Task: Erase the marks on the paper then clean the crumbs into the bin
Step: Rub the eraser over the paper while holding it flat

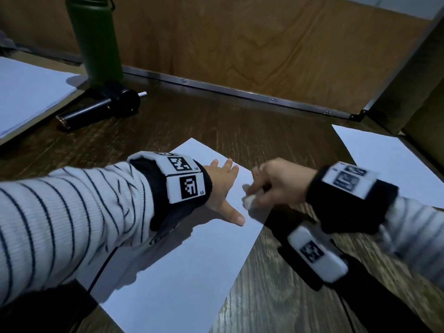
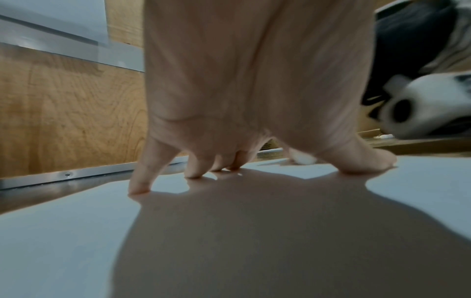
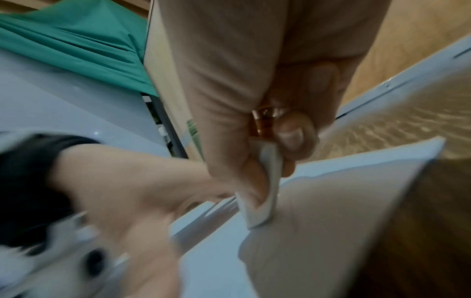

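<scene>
A white sheet of paper [image 1: 182,258] lies on the dark wooden table. My left hand [image 1: 223,188] presses flat on its upper part, fingers spread; in the left wrist view the left hand [image 2: 249,113] stands on the paper [image 2: 63,252] with fingertips [image 2: 139,186] down. My right hand [image 1: 276,183] pinches a white eraser [image 1: 249,201], its end on the paper just right of my left thumb. In the right wrist view the eraser [image 3: 265,197] sits between thumb and fingers of my right hand [image 3: 265,153], its tip on the paper [image 3: 318,211]. The right hand is motion-blurred. I cannot make out any marks.
A green bottle [image 1: 96,39] stands at the back left with a black cylinder [image 1: 96,109] lying beside it. More paper lies at far left [image 1: 28,92] and at right [image 1: 389,159]. A wooden wall [image 1: 264,44] closes the back. A cardboard box [image 1: 427,116] stands at right.
</scene>
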Demonstrator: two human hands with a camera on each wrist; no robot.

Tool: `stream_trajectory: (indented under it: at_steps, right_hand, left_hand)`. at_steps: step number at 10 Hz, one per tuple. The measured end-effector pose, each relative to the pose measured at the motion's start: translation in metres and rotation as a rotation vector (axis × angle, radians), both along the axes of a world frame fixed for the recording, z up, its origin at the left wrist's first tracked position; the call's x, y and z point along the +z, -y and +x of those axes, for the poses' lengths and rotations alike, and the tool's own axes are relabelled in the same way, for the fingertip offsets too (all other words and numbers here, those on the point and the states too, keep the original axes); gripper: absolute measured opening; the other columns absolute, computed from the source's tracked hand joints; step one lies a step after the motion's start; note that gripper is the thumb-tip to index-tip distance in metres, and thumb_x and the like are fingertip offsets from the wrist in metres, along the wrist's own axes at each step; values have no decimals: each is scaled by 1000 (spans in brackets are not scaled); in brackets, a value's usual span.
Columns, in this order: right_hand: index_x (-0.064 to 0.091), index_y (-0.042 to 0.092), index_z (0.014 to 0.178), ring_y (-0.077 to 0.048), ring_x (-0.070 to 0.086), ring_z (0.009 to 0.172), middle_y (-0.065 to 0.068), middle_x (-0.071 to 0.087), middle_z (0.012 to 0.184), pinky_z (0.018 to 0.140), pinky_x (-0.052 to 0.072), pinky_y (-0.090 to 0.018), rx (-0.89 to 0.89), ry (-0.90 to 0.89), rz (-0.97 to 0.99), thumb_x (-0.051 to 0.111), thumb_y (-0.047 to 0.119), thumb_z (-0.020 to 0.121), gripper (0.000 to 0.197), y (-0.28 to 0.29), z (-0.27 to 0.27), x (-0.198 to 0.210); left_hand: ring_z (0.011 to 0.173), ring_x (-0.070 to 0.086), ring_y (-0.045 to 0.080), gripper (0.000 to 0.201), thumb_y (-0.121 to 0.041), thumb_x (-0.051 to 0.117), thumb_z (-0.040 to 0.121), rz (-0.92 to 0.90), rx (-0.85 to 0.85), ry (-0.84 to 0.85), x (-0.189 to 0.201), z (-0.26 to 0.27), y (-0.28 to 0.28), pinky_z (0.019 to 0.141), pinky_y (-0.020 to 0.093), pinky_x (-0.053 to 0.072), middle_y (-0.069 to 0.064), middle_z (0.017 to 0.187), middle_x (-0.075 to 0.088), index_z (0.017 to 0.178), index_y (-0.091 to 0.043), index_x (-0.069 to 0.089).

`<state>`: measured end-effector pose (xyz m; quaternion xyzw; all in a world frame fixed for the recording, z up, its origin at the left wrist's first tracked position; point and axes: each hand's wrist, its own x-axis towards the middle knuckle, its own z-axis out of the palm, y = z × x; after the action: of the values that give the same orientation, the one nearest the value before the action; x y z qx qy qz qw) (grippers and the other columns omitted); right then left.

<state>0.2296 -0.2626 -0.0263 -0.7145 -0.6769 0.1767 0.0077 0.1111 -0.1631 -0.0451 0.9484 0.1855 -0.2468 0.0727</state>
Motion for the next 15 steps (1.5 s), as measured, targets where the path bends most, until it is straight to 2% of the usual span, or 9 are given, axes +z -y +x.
stream_trajectory:
  at_steps: [1,2,4,6,8,10,12,13,15]
  right_hand:
    - [74,16,100,-4,45,62,17,46,64,55,29,-9,-145,94,102,64,29,82,25,-27,6,1]
    - [75,12,94,-12,42,63,9,42,62,56,24,-18,-78,189,154,57,24,86,23,-22,2,-3]
    - [77,19,93,-1,42,60,16,45,60,56,30,-8,36,41,-35,66,34,82,21,7,-5,5]
    - [75,14,81,-16,45,70,10,43,58,60,32,-21,-106,195,112,56,19,84,20,-25,3,0]
    - [78,20,86,-6,43,60,7,41,58,56,29,-10,48,-49,-45,69,29,80,13,12,-1,1]
    - [75,19,95,-4,51,74,17,52,71,57,35,-8,-244,2,34,70,32,79,22,-25,14,3]
    - [77,22,88,0,49,65,17,54,63,58,34,-8,-61,-84,-53,71,32,78,16,7,4,-2]
    - [78,23,85,4,52,67,11,62,67,59,38,-9,-116,-155,-131,77,26,72,13,9,7,3]
    - [76,25,90,-5,52,73,15,56,75,59,37,-14,-341,-121,43,70,35,78,17,-17,17,-2]
  left_hand:
    - [147,-6,28,116,-71,56,73,-4,-1,12,0,0,0,115,49,15,3,159,-14,150,-15,-11]
    - [147,-6,27,117,-70,56,73,-5,0,13,-1,0,0,115,49,15,2,159,-14,150,-15,-11]
    - [147,-7,27,118,-72,55,71,6,1,-4,-1,1,-1,115,51,13,2,158,-17,150,-16,-13]
    - [147,-7,27,115,-71,54,73,4,-9,4,0,0,-1,115,50,13,3,158,-16,150,-17,-12]
    - [147,-9,27,119,-73,55,71,7,4,-7,-2,1,-2,115,53,11,2,158,-18,149,-17,-14]
    - [147,-7,28,116,-72,55,72,7,-1,6,-1,0,-1,114,52,14,2,159,-15,150,-17,-13]
    - [146,-9,27,119,-73,55,71,10,5,-6,-3,1,-2,115,53,12,2,158,-18,150,-17,-13]
    - [146,-9,28,119,-74,54,71,14,2,-9,-3,2,-2,114,53,12,2,158,-18,150,-16,-13]
    - [146,-9,28,116,-73,53,72,10,-1,-16,-2,2,-2,115,52,12,3,158,-17,149,-18,-14]
